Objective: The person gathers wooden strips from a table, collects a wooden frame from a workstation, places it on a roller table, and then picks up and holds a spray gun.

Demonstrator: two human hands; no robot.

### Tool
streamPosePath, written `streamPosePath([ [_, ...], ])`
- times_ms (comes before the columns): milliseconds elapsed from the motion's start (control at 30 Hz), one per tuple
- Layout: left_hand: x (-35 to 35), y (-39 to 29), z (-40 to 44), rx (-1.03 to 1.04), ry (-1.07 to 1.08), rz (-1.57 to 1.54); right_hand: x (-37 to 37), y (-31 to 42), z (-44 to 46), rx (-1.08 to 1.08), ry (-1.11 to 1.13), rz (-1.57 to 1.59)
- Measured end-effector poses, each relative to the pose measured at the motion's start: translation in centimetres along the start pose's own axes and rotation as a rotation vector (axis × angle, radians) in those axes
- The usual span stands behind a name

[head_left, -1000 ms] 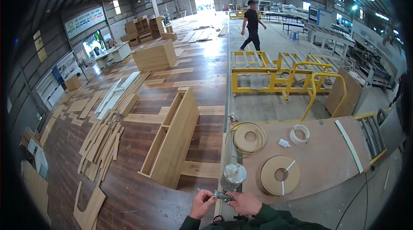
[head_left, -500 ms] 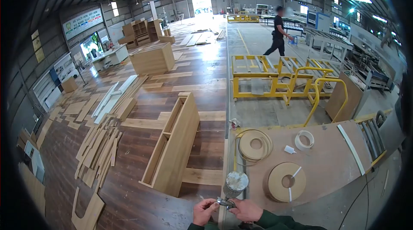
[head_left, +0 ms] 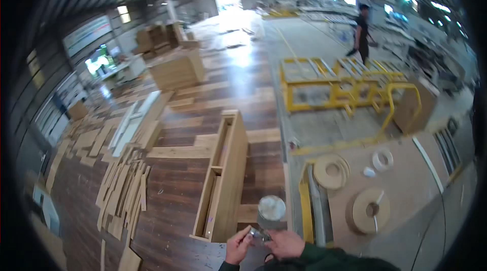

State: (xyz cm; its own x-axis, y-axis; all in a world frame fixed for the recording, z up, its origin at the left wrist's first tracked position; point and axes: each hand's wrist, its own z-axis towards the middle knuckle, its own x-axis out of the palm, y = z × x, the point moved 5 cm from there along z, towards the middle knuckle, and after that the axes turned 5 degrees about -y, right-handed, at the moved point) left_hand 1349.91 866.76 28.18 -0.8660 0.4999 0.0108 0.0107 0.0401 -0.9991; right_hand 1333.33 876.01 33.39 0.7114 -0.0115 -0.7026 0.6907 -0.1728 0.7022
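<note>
At the bottom of the view, my right hand [head_left: 286, 244] is closed round a metal spray gun [head_left: 260, 234] with a round, paint-crusted cup [head_left: 272, 207] on top. The fingers of my left hand [head_left: 238, 246] pinch the metal front end of the gun. Blur hides the exact finger contact. Just beyond my hands, a long, narrow wooden cabinet frame [head_left: 229, 184] with open compartments lies on the floor.
Loose wood strips [head_left: 124, 190] lie to the left. On the right, a board-topped table [head_left: 345, 210] holds rolls of edge banding [head_left: 373, 210] and a white tape roll [head_left: 382, 160]. Behind it stands a yellow roller conveyor [head_left: 324, 86]. A person [head_left: 362, 35] walks at the back right.
My view has turned and tilted, so the table and conveyor appear farther right. Both hands stay on the spray gun. The person in the background has moved to the right.
</note>
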Motion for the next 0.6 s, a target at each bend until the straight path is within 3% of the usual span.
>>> streamPosePath([
  [200, 1.2, -1.1, 9.3, -0.012, 0.061, -0.059, -3.8, -1.5, 5.5, 0.192, -0.056, 0.076],
  [300, 3.3, -1.2, 15.5, 0.003, 0.115, -0.019, -5.2, -4.0, 9.7, 0.156, -0.122, 0.080],
  [600, 11.1, 0.1, 41.3, -0.045, 0.335, 0.017, -17.2, -14.0, 26.7, 0.318, -0.270, 0.020],
])
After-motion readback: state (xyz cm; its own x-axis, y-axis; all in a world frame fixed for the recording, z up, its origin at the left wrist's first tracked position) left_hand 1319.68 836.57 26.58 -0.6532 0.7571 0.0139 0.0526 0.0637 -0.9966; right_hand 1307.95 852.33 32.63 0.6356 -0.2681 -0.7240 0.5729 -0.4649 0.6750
